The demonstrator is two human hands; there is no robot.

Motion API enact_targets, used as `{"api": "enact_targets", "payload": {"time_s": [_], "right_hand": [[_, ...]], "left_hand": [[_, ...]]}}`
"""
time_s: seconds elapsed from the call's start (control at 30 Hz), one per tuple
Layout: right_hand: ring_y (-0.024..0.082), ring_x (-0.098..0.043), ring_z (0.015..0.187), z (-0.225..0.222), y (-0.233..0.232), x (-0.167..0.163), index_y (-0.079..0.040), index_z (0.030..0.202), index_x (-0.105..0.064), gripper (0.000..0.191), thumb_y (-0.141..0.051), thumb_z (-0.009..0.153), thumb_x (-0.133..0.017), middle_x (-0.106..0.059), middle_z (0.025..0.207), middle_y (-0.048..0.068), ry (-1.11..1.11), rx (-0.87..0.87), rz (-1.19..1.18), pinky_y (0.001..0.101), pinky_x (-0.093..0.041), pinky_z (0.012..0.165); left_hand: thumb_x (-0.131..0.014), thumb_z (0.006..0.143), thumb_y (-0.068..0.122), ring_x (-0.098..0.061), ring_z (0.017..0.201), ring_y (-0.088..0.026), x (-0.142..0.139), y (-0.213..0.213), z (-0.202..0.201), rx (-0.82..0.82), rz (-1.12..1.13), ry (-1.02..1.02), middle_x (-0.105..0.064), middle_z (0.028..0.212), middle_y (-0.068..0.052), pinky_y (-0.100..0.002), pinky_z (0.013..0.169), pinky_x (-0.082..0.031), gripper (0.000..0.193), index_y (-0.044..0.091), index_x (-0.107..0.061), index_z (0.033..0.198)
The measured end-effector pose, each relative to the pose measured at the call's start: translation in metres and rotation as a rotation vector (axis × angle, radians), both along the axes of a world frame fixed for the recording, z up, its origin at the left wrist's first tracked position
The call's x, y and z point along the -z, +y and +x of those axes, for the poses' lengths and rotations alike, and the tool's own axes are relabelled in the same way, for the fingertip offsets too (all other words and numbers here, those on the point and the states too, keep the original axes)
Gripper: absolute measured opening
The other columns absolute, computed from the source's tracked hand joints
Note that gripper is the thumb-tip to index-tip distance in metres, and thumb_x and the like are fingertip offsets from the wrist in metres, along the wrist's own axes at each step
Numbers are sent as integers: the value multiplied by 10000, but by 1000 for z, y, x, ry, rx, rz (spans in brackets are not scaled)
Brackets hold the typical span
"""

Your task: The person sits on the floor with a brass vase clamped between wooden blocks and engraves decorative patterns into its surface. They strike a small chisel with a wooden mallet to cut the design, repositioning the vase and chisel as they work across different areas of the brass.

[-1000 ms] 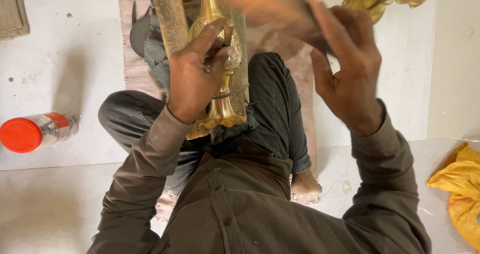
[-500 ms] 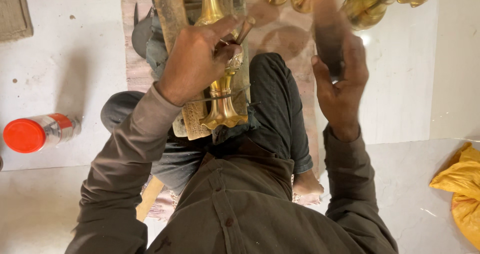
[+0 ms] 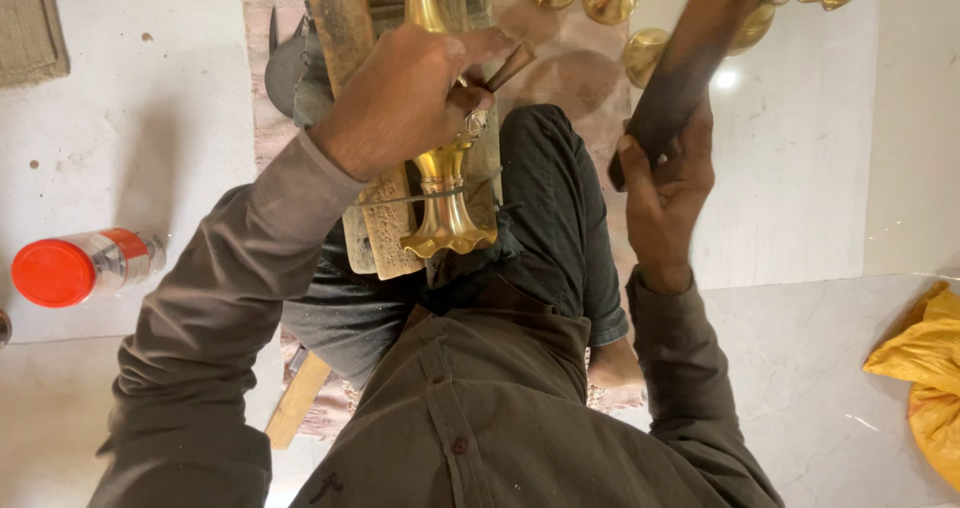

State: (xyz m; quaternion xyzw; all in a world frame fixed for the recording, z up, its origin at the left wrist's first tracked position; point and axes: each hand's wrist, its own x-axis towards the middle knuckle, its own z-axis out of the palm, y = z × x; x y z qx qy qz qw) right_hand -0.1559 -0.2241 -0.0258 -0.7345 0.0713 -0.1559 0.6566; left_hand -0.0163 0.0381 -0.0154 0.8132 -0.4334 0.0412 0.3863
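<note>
At frame centre our left hand (image 3: 405, 98) closes on a punch (image 3: 497, 76), pressing the brass stem (image 3: 446, 183) against the wooden block (image 3: 372, 213) on our lap; upper right, our right hand (image 3: 665, 183) grips a dark mallet (image 3: 690, 58); a red-capped jar (image 3: 80, 266) lies far left.

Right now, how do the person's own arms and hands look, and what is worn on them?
Both arms are covered by long sleeves of a dark olive-brown shirt with a buttoned front. The left sleeve reaches the wrist and shows soft folds; the right sleeve ends at the wrist too. The left hand and the right hand are bare: no gloves, and no ring or watch can be seen.
</note>
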Motion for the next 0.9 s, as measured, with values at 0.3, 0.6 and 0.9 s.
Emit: {"api": "enact_targets", "payload": {"time_s": [0.3,0.6,0.9], "right_hand": [[171,-559,1140,-5,-11,25,-59,1416,-505,437,161,1067,-651,-543,1199,108,-127,-96,-499,307,-525,991],[192,-621,1215,-5,-3,20,-72,1606,-488,702,158,956,-618,-559,1283,122,-57,-80,-804,291,-606,996],[191,-620,1174,4,-11,26,-87,1602,-504,664,132,990,-641,-551,1272,108,-98,-72,-765,291,-623,951]], "left_hand": [[-712,930,-38,-763,657,-229,5,-2,8,19,132,57,-769,853,-182,-359,648,-649,471,15,-647,1394],[-698,952,-59,-786,727,-226,6,-1,6,22,144,53,-755,871,-204,-330,627,-659,472,-10,-615,1413],[-783,934,45,-738,603,-239,9,-4,5,-20,145,17,-756,815,-190,-371,605,-630,439,32,-669,1358]]}}
